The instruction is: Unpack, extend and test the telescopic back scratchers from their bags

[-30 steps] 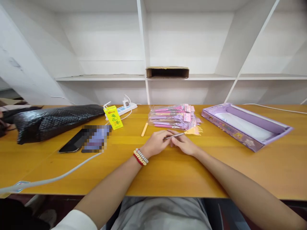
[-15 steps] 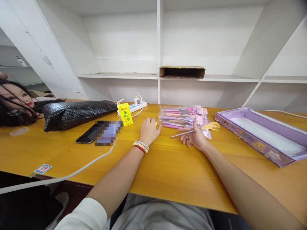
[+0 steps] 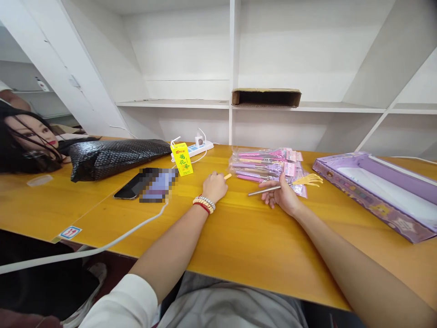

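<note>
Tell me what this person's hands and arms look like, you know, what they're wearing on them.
The left hand and right hand are gloveless. The left arm wears stacked grey, cream and red bracelets and a white sleeve. The right arm shows neither bracelet nor sleeve in view.

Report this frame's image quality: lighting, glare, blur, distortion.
Head view: lighting bright and fairly even; head view: glare streaks the black wrapped bundle and clear packets; head view: the right hand and its claw-ended rod look fairly sharp; head view: wide-angle distortion slants the white shelf unit's side panels; head view: a pixelated patch hides part of the phone.
</note>
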The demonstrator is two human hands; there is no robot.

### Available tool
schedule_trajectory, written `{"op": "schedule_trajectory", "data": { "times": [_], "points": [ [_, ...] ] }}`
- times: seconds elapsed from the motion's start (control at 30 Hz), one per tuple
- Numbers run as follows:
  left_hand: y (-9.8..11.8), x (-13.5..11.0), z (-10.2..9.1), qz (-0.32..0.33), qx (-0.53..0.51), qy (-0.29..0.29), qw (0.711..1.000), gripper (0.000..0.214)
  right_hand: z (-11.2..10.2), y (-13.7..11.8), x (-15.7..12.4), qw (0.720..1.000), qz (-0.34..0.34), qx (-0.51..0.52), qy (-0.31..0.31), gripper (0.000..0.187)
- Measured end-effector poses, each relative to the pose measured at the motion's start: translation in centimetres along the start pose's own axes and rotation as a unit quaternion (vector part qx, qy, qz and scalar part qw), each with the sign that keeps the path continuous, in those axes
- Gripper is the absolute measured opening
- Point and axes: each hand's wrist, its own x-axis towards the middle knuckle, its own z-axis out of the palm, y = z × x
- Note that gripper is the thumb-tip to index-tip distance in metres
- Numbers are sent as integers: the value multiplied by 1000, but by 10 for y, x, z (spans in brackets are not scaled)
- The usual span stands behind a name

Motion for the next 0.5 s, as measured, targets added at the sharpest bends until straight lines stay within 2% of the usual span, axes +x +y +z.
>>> {"op": "schedule_trajectory", "data": {
  "times": [0.1, 0.3, 0.4, 0.5],
  "points": [
    [4, -2, -1, 16, -27, 7, 999, 27, 1, -1, 1, 1000, -6, -3, 8, 76],
    [28, -18, -4, 134, -170, -10, 976, 35, -1, -6, 1, 996, -72, 7, 49, 78],
    [37, -25, -7, 178, -167, -46, 969, 43, -2, -9, 1, 993, -87, 2, 79, 78],
    [38, -25, -8, 191, -129, -71, 970, 50, -2, -12, 0, 992, -90, 20, 81, 76]
  ]
}}
